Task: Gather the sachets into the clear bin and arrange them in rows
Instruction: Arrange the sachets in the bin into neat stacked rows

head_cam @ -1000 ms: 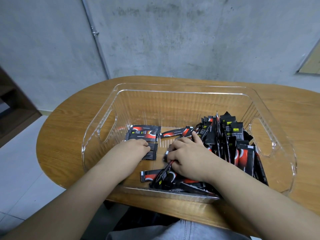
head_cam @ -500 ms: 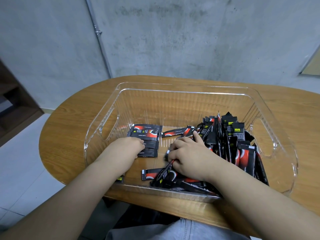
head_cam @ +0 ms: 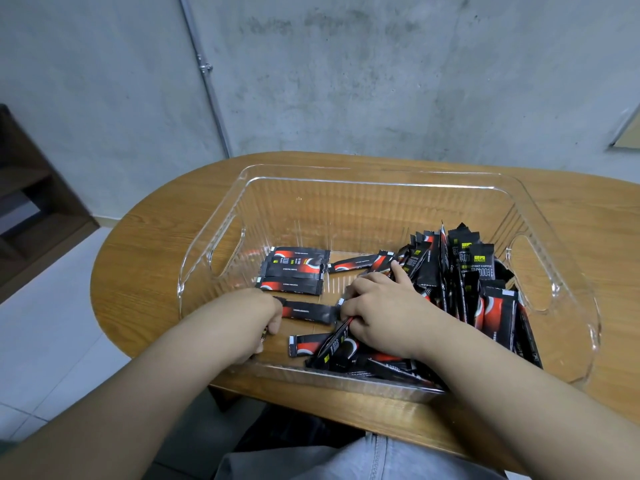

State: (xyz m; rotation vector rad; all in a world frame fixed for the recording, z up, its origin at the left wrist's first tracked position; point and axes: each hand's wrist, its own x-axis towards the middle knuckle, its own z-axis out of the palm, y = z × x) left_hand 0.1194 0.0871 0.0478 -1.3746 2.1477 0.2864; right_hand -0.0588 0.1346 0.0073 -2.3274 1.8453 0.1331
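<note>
1. Bin (head_cam: 360,174): clear, on a table (head_cam: 145,258).
2. Sachets: flat stack (head_cam: 294,270) at left of the floor; loose pile (head_cam: 464,271) at right.
3. Sachet (head_cam: 308,311): lying between both hands.
4. Left hand (head_cam: 256,317): fingers pinched on its left end.
5. Right hand (head_cam: 384,313): fingers curled on its right end, resting on the pile.

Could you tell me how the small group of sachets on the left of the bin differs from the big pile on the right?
The left group lies flat, its sachets parallel and partly stacked; the right pile is jumbled, many standing on edge or leaning. The left group holds only a few sachets; the right pile holds far more. The left group lies untouched beyond the left hand; the right hand rests on the right pile. Both are black-and-red sachets inside the clear bin.
</note>
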